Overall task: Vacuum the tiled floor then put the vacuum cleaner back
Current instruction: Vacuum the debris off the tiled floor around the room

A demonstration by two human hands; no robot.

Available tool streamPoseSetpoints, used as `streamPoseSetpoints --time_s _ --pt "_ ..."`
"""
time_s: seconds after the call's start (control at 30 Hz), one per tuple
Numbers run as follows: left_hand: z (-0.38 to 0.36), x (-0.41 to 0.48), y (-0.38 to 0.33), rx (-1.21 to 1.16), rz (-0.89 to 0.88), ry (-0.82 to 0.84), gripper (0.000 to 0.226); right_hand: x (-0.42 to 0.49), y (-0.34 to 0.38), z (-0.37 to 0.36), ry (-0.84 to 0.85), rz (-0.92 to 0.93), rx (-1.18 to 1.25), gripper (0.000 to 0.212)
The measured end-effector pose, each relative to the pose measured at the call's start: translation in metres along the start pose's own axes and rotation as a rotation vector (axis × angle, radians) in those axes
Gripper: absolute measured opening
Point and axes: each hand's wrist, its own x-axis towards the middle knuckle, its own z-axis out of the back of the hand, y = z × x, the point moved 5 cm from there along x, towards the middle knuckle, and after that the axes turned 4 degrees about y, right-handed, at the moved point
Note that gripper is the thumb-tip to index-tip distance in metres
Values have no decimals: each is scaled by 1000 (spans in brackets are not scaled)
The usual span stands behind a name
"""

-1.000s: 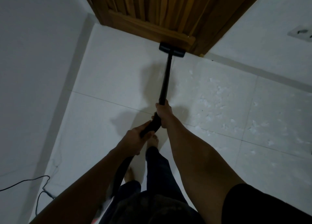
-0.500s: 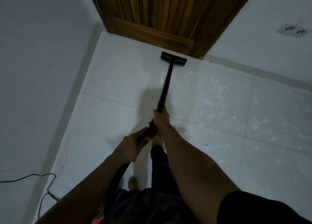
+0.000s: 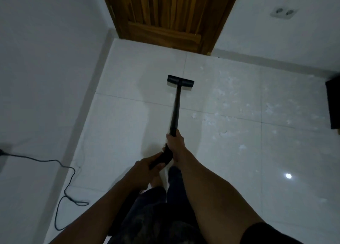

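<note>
Both our hands grip the vacuum wand point(image 3: 176, 107): right hand point(image 3: 175, 142) above, left hand point(image 3: 147, 168) below. Its floor head point(image 3: 180, 80) sits on the tiled floor point(image 3: 119, 124), apart from the wooden door point(image 3: 165, 13); white scraps point(image 3: 209, 120) lie rightward. Wand's rear end hidden beneath our arms.

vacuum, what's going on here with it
A person is vacuuming the tiled floor. Both hands grip the black vacuum wand: the right hand further down the tube, the left hand on the handle behind it. The floor head sits flat on a tile, short of the wooden door. White scraps lie scattered to its right, not yet picked up. A dark cable trails along the left wall.
</note>
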Motion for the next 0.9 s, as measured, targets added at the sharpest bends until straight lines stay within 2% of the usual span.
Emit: streamPoseSetpoints --time_s 0.23,0.43,0.63,0.8,0.9 --pt "-70 -75 42 132 -28 23 48 -70 -85 25 28 -51 35 47" --pt "-146 -147 66 66 -27 0 47 -131 -161 55 69 -22 -3 49" --pt "-233 -233 100 120 -35 -4 52 -209 -253 92 80 -27 -17 50" --pt "-265 -292 127 -52 -76 -2 40 -253 -307 95 71 -28 -17 47" --pt "-283 -321 155 -110 -37 -11 39 -274 -343 94 63 -16 -42 46"
